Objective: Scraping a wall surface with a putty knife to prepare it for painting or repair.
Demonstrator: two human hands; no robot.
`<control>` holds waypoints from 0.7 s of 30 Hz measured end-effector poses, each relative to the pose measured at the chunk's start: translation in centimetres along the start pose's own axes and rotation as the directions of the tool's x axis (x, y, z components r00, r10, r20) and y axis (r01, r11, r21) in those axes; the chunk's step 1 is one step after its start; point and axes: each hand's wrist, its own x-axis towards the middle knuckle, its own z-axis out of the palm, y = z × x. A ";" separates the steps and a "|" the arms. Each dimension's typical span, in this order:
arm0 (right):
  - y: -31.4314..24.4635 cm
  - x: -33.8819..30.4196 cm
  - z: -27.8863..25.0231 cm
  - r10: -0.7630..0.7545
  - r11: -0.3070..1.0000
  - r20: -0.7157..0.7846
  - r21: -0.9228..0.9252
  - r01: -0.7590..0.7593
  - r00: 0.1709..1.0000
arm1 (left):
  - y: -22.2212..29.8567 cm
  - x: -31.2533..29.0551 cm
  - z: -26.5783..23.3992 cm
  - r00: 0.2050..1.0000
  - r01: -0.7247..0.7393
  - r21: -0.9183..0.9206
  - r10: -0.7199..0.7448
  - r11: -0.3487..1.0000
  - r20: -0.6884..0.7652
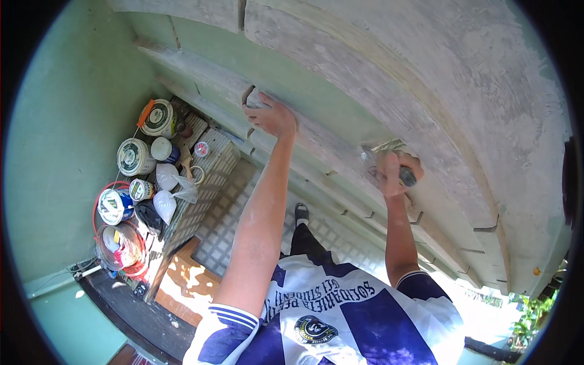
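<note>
The left hand (272,115) is pressed against a stepped ledge (201,70) of the grey-green moulded wall, fingers closed on something small and pale (too hidden to name). The right hand (395,172) is clamped around a dark-handled scraper (389,159), its blade lying flat on a curved band of the moulding where the coating looks patchy and scratched.

The person appears to stand well above the tiled floor (231,225), with one foot (302,212) visible far below, so a slip or an over-reach along the curve could mean a fall. Pushing the blade at too steep an angle may gouge the band, and loosened dust could drop toward the face.

Against the far edge of the floor, by the green wall, stand several paint cans (135,156), white bags (165,205) and a bucket ringed by a red hose (121,243). They sit well apart from the work, yet crowd the landing spot below.
</note>
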 end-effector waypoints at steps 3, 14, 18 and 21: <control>0.4 -1.9 0.2 0.071 0.980 -0.002 0.185 -0.069 0.997 | -0.2 0.3 0.1 1.000 0.003 0.017 -0.003 1.000 -0.018; 0.0 -1.6 0.4 0.019 0.999 -0.067 -0.040 -0.022 0.998 | 0.3 0.1 -0.1 1.000 0.010 0.019 -0.010 1.000 0.002; -0.4 -0.8 -0.6 0.124 0.904 -0.041 0.416 -0.096 0.991 | -0.1 0.3 0.2 1.000 -0.016 0.033 0.016 0.999 -0.015; 0.4 -2.2 0.4 0.066 0.998 0.042 -0.002 -0.066 0.997 | -0.3 0.2 0.2 1.000 -0.008 0.031 0.008 0.999 -0.020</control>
